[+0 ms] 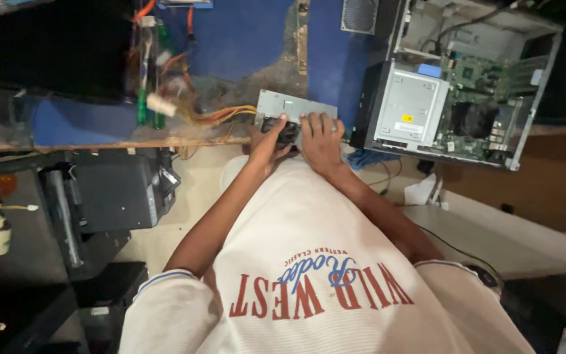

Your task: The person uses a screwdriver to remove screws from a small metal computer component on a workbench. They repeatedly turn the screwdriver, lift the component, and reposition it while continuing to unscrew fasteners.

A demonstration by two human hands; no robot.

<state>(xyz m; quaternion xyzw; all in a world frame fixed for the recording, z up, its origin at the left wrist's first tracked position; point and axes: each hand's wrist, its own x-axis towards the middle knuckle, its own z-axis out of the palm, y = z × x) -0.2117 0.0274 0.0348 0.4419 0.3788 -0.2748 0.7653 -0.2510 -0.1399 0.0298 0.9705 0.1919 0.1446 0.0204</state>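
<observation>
**Grey metal box at the bench edge**

A grey metal power supply box lies at the blue bench's near edge, tilted slightly, its dark fan side facing the person. Yellow, red and orange wires trail left from it.

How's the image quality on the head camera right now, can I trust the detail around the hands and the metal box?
Head view: dim, warm, uneven light; the far left falls into near-black shadow. The left hand and right hand on the grey metal power supply are soft, so finger detail is unclear. The open computer case is brighter and sharper. Wide-angle bending shows at the edges.
</observation>
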